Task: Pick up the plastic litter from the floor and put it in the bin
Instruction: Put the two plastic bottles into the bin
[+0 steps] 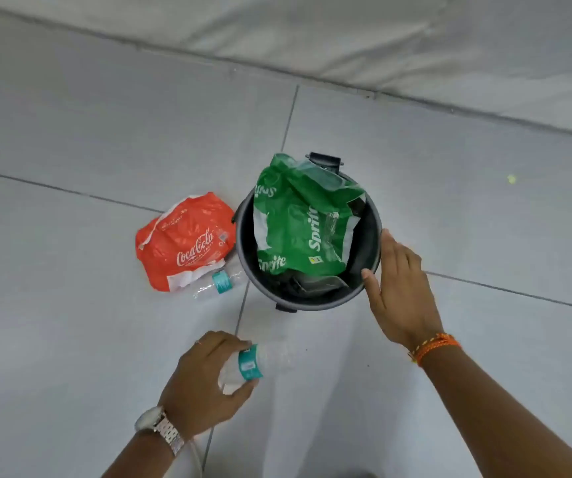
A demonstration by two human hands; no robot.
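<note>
A person leans over a dark round bin [370,232] on a pale tiled floor [71,150], seen from a head-worn camera looking down. The left hand [205,381], a metal watch [160,427] on its wrist, has its grip closed around a clear plastic bottle [271,357] with a teal label, held just above the tiles in front of the bin, the bottle pointing right. The right hand [398,291], with orange thread bands [433,348] at the wrist, rests open against the bin's near right rim, fingers spread and holding nothing.

A crumpled green Sprite wrapper [298,219] fills most of the bin's mouth and rises above the far rim, leaving only a gap of dark interior at the near and right sides. A black hinge or clip [324,162] juts from the bin's far edge behind the wrapper.

On the floor just left of the bin lies a crumpled red Coca-Cola wrapper [184,243], touching or nearly touching the bin's wall. A second clear bottle [219,281], also teal-labelled, lies against the wrapper's near edge, beside the bin's base. Grey grout lines cross the tiles, and a white fabric sheet [381,39] runs along the far side of the floor. A small yellowish speck [511,179] sits on the tiles to the right, well apart from the bin.
</note>
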